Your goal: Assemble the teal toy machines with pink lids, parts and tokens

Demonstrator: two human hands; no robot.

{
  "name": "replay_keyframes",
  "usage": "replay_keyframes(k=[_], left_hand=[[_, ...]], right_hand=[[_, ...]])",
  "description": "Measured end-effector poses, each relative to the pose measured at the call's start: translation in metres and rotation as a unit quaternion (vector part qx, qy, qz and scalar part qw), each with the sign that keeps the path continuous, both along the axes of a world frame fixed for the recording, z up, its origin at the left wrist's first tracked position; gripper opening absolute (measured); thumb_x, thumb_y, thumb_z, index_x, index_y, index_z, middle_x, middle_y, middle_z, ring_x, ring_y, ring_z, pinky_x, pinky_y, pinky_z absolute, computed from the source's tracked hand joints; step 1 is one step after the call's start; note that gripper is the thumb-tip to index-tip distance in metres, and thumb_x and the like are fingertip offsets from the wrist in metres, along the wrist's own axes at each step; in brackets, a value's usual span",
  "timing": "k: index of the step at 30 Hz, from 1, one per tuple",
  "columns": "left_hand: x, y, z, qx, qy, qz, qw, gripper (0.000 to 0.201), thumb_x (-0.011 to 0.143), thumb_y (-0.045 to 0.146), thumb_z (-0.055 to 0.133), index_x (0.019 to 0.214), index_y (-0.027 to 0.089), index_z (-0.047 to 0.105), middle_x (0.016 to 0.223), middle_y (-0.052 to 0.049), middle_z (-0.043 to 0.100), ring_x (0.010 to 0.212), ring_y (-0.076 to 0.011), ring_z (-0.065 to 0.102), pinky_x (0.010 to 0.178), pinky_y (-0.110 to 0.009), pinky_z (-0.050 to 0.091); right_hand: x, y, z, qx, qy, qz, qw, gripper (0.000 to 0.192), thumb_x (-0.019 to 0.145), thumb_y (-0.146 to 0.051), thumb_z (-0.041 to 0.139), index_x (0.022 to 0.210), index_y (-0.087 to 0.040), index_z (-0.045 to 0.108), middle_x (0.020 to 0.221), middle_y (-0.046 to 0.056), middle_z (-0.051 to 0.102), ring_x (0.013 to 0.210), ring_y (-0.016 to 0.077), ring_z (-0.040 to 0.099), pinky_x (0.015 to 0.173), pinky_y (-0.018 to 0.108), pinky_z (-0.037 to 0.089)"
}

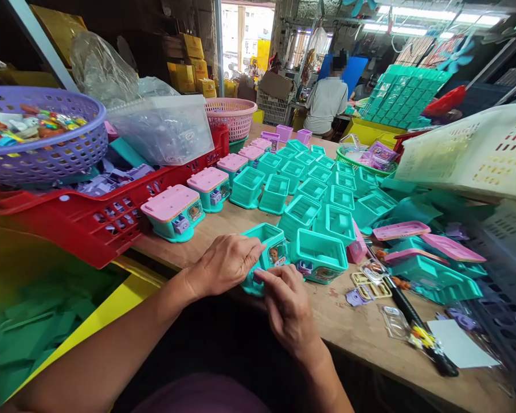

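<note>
At the near edge of the table, my left hand (pixel 226 264) is closed on the left side of an open teal plastic box (pixel 276 236). A clear window with a brown bear figure shows on the box's front. My right hand (pixel 290 301) pinches a small purple plastic part (pixel 258 275) against that front, below and left of the window; the fingers partly hide it. Touching or very near the held box on its right stands another teal box (pixel 322 249), with a purple part and a clear window on its front.
Pink-lidded boxes (pixel 172 203) line the left, beside a red crate (pixel 124 206) and a purple basket (pixel 69 155). Several open teal boxes (pixel 303 212) fill the middle. At right lie pink lids (pixel 453 246), a black-handled tool (pixel 406 304) and clear parts (pixel 394 321). A person (pixel 327 103) sits behind.
</note>
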State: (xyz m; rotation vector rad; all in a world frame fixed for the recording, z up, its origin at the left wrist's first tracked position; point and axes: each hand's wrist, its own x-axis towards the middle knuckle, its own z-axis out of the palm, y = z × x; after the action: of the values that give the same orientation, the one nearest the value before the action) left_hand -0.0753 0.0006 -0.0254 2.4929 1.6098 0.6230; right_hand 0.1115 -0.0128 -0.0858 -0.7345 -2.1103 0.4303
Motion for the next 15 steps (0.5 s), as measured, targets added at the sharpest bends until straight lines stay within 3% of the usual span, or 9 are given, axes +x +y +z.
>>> replay_keyframes(k=[3, 9, 15], left_hand=[[0.0, 0.0, 0.001, -0.002, -0.006, 0.0, 1.0, 0.037, 0.102, 0.03, 0.032, 0.075, 0.019, 0.054, 0.069, -0.002, 0.059, 0.067, -0.0164, 0.058, 0.063, -0.028, 0.034], [0.0, 0.001, 0.0, -0.002, -0.01, 0.008, 1.0, 0.038, 0.102, 0.031, 0.032, 0.075, 0.018, 0.055, 0.068, -0.002, 0.059, 0.066, -0.0164, 0.057, 0.062, -0.028, 0.033], [0.003, 0.0, 0.001, -0.006, -0.009, 0.005, 1.0, 0.036, 0.102, 0.029, 0.032, 0.074, 0.019, 0.052, 0.069, -0.001, 0.058, 0.068, -0.0167, 0.057, 0.064, -0.029, 0.032]], right_hand=[[0.002, 0.003, 0.005, 0.005, 0.007, -0.001, 1.0, 0.041, 0.09, -0.006, 0.051, 0.127, -0.024, 0.055, 0.103, 0.006, 0.063, 0.092, 0.0183, 0.056, 0.084, 0.039, 0.048], [-0.009, 0.005, 0.004, 0.041, 0.064, -0.118, 0.99, 0.012, 0.09, -0.014, 0.062, 0.099, -0.022, 0.064, 0.084, 0.003, 0.063, 0.08, 0.0168, 0.055, 0.076, 0.034, 0.045], [-0.025, 0.001, -0.001, 0.038, 0.058, -0.172, 0.983, 0.005, 0.093, -0.018, 0.057, 0.091, -0.02, 0.06, 0.082, 0.003, 0.064, 0.081, 0.0174, 0.055, 0.078, 0.035, 0.04]])
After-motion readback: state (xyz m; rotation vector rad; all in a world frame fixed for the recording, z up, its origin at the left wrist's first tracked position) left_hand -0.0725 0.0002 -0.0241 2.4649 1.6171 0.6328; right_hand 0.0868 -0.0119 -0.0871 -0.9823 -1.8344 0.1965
